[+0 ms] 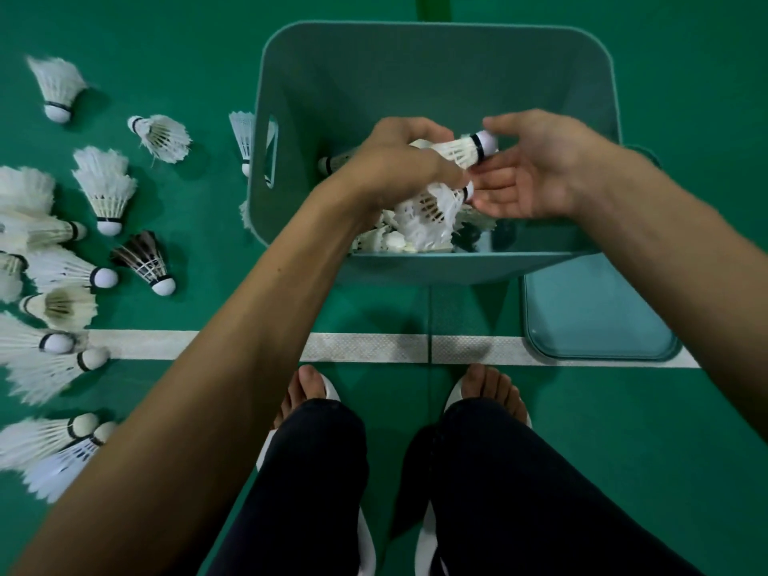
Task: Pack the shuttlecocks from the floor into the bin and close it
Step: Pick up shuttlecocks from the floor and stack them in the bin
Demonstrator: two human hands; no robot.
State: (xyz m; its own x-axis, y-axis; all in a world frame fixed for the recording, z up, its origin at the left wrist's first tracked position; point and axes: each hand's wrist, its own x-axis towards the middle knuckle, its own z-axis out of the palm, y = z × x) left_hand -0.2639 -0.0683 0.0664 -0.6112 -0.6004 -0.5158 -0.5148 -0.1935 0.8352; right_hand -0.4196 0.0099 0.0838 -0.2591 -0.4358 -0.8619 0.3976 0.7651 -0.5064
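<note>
Green court floor fills the view, crossed by a white line that runs just on the near side of the bin. That bin is a teal plastic tub with rounded corners and a slot handle in its left wall, standing open; its matching lid lies flat on the floor at the bin's near right corner. Left of the bin, loose shuttlecocks are scattered on the floor. They are white and feathered with rounded cork tips ringed by a dark band; some lie on their sides and some stand on their corks. One dark shuttlecock with brownish feathers sits among them. One more white one leans against the bin's left wall. Inside the bin, a heap of shuttlecocks covers the bottom near the front wall. Both hands hang over the bin's mouth. The left hand is curled, knuckles up, gripping a bunch of shuttlecocks whose ragged feathers hang down from it. The top shuttlecock sticks out sideways from that grip, cork first, toward the right hand. That hand is cupped palm up, thumb above the cork and fingers spread loosely beneath it; whether it actually pinches the cork I cannot tell. On the near side of the bin, two feet in white slippers stand behind the line.
</note>
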